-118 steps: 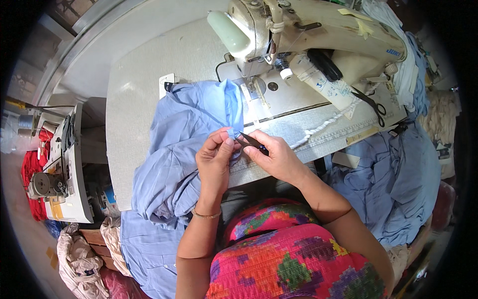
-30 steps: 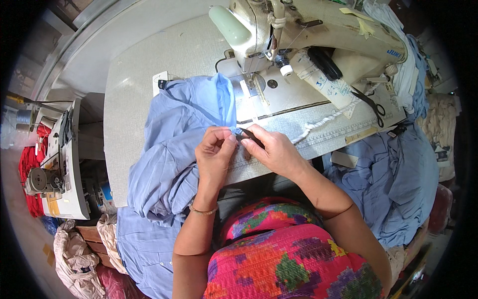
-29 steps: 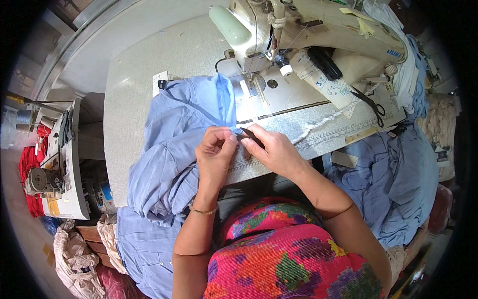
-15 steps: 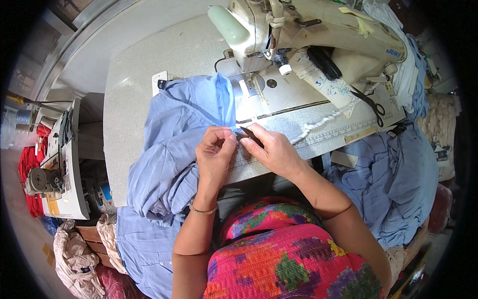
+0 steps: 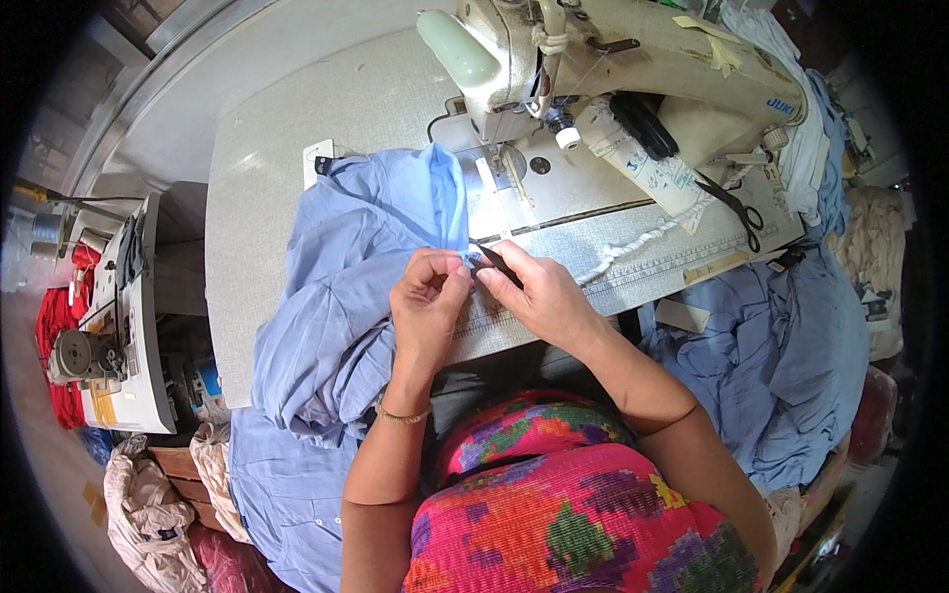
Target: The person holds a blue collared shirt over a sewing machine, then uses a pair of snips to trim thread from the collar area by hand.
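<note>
- Blue garment (image 5: 346, 232) sits a bit farther left of the needle plate (image 5: 506, 170) than in the earliest frame; both hands have barely moved since the last one.
- Left hand (image 5: 427, 296): thumb and fingertips pinched together on a small blue fabric bit (image 5: 470, 258); can't tell where it joins the garment.
- Right hand (image 5: 539, 289): clamped around slim black snips (image 5: 498, 262), tip angled up-left, right by the fabric bit. Blade gap too small to read.
- Garment: bunched on table (image 5: 257, 198), left of and beyond left hand, lower folds spilling over table's front edge.
- Hands: nearly meeting over the front part of table, forearms crossing its front edge.
- Room, left: table surface runs from garment to curved left edge.
- Room, right: ruler strip (image 5: 647, 262) along front edge, twisted white cord (image 5: 628, 249) near right hand, dark scissors (image 5: 733, 210) farther off.
- Far side: sewing machine (image 5: 677, 74) limits space beyond hands.
</note>
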Demonstrator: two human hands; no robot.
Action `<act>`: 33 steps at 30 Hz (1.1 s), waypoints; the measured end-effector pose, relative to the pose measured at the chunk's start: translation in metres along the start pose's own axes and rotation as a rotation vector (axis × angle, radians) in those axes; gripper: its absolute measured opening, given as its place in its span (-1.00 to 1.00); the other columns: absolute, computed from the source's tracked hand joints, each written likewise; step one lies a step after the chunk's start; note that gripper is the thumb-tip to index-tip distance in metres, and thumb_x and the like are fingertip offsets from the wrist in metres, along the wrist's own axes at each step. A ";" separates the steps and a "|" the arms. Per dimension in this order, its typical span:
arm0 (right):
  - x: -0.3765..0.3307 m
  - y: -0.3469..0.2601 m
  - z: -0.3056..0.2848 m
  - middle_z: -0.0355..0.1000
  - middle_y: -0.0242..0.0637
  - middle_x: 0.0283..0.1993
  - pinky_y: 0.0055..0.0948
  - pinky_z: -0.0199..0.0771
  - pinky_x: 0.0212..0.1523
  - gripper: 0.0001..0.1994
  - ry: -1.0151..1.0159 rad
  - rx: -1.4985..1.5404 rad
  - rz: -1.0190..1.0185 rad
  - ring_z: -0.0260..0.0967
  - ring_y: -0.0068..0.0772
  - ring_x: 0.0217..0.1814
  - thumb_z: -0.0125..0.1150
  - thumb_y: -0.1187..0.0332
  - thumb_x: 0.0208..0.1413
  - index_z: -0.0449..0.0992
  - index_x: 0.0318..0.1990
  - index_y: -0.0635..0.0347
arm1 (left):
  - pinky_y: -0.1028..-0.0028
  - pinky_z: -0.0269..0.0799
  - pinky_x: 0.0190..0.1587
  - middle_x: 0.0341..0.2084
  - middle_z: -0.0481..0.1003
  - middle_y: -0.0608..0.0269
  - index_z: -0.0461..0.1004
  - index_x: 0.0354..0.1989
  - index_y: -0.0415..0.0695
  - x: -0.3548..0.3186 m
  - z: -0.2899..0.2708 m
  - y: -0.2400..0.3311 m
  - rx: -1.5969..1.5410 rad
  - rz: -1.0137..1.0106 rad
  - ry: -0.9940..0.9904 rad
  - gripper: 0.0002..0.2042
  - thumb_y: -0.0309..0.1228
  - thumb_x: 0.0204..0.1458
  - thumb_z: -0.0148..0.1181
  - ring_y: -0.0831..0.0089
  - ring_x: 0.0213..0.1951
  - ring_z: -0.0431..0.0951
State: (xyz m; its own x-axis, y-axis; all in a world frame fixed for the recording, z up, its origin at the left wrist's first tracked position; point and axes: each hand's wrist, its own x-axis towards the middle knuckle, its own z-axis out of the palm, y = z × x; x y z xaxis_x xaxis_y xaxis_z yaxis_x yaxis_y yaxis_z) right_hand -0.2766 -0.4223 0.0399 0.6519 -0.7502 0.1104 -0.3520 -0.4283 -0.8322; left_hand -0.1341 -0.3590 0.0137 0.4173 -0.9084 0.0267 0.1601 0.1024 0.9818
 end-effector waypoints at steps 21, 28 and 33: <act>-0.001 0.006 -0.004 0.39 0.04 -0.48 -0.07 0.29 -0.43 -0.76 -0.045 0.032 -0.026 0.35 0.16 -0.36 0.03 0.21 0.11 0.30 -0.26 0.22 | 0.70 0.28 -0.31 -0.34 0.36 0.32 0.44 -0.41 -0.34 0.001 0.000 -0.001 -0.024 0.016 -0.006 -0.97 -0.63 -0.03 0.10 0.68 -0.38 0.35; -0.003 0.003 -0.001 0.38 0.03 -0.52 -0.05 0.28 -0.44 -0.77 -0.036 0.016 0.015 0.34 0.16 -0.39 0.01 0.23 0.12 0.29 -0.26 0.21 | 0.71 0.26 -0.33 -0.35 0.35 0.34 0.44 -0.42 -0.33 0.000 0.003 -0.002 -0.017 0.032 0.027 -0.98 -0.64 -0.03 0.09 0.70 -0.39 0.33; -0.004 -0.003 0.000 0.36 -0.03 -0.52 -0.23 0.28 -0.46 -0.82 0.002 -0.008 0.057 0.34 0.06 -0.44 0.02 0.32 0.13 0.30 -0.27 0.26 | 0.71 0.26 -0.34 -0.35 0.35 0.34 0.44 -0.42 -0.33 0.000 0.002 -0.005 0.002 0.040 0.038 -0.97 -0.64 -0.04 0.09 0.70 -0.39 0.33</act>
State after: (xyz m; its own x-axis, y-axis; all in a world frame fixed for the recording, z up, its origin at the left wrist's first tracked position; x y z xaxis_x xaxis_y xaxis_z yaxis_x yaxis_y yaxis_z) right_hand -0.2780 -0.4175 0.0419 0.6292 -0.7746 0.0643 -0.3938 -0.3890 -0.8328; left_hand -0.1369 -0.3600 0.0090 0.4568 -0.8877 0.0586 0.1410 0.1373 0.9804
